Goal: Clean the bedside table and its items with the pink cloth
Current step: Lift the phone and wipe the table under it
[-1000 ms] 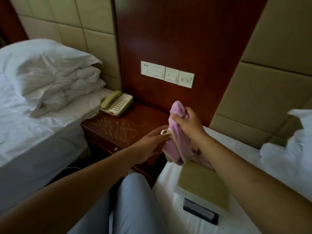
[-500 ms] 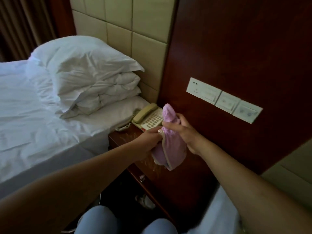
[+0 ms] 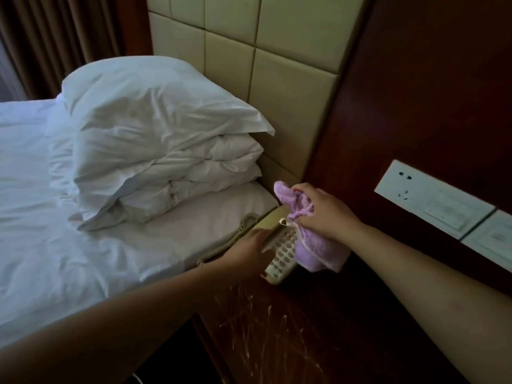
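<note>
Head view, read from left to right: a white bed (image 3: pixel 55 245) with a pillow (image 3: pixel 155 112) laid over a folded duvet (image 3: pixel 194 173) fills the left. Just right of it, at the back corner of the dark wooden bench (image 3: pixel 318 328), sits a cream telephone (image 3: pixel 282 253). Our left hand (image 3: pixel 249 245) has let go of the cloth since half a second ago and now lies on the handset, fingers curled around it, though blur hides how firm the grip is. Our right hand (image 3: pixel 324 209) is closed around the bunched pink cloth (image 3: pixel 313 242), which hangs against the keypad's right side. Pale scratch-like streaks mark the bench top nearer us. Wall switches (image 3: pixel 443 200) sit far right. We judge that cleaning is now turning to the phone; the bench surface looks not yet wiped.
</note>
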`<state>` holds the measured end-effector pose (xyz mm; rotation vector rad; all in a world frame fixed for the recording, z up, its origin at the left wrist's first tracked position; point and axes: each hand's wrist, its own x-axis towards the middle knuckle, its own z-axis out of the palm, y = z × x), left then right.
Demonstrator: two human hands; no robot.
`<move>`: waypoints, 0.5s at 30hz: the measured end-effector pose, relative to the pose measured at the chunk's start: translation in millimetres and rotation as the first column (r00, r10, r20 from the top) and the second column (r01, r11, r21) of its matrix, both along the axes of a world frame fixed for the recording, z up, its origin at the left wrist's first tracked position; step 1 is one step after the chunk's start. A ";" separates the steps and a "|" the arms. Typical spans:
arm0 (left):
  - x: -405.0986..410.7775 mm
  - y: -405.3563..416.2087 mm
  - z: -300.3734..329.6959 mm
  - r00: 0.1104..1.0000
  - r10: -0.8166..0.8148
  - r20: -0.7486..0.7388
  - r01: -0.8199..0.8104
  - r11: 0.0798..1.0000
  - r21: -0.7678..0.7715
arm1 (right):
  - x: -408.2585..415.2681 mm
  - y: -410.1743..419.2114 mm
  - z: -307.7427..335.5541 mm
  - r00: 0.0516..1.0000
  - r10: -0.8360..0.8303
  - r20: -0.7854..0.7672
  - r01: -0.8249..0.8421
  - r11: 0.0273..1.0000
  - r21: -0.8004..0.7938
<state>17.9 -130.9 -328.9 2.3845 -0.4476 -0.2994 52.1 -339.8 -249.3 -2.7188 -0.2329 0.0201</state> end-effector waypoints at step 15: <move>37.1 13.8 -83.0 0.886 -0.046 0.462 -0.023 0.990 0.143 | 84.9 26.0 -112.9 0.981 0.028 0.191 0.006 0.984 -0.177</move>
